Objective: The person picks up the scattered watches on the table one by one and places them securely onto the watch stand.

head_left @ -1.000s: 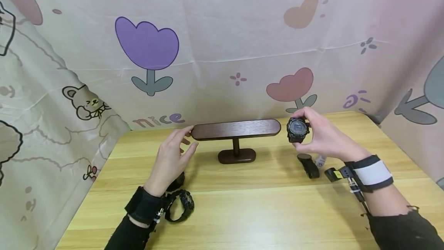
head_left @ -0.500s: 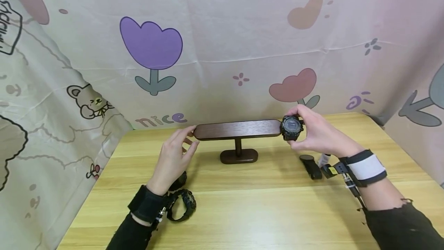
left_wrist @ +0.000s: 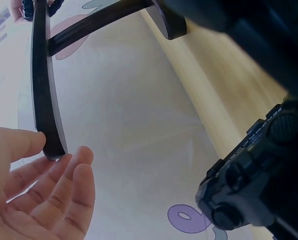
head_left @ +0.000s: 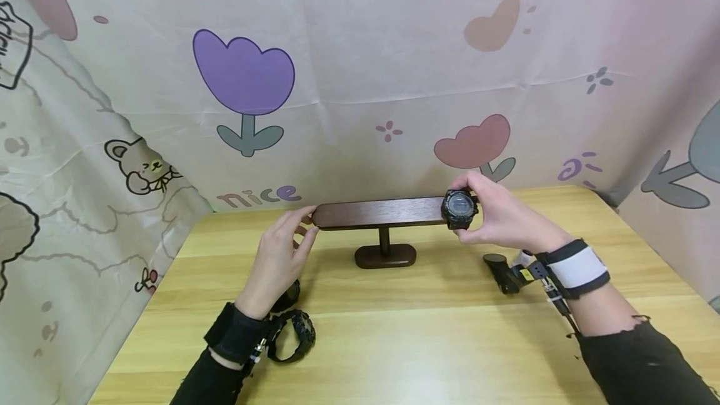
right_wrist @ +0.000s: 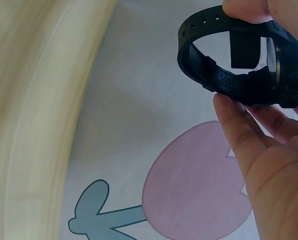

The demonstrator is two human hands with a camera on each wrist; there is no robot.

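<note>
In the head view my right hand (head_left: 497, 211) pinches a black digital watch (head_left: 459, 206) at the right end of a dark wooden watch stand (head_left: 377, 212). Its face points toward me. Seen from the right wrist, the watch (right_wrist: 198, 75) has its strap closed in a loop, with a dark block, the bar's end, inside it. My left hand (head_left: 279, 255) is at the bar's left end. From the left wrist, thumb and index finger of that hand (left_wrist: 39, 195) pinch the tip of the stand's bar (left_wrist: 44, 90).
Two black watches, one with its strap looped (head_left: 292, 336) and another partly behind my left hand (head_left: 287, 295), lie on the wooden table (head_left: 394, 342). A black watch (head_left: 502, 272) lies below my right hand. A patterned cloth (head_left: 349, 49) hangs behind.
My right hand has moved the watch left, from beside the stand onto its right end. My left hand has stayed at the left end.
</note>
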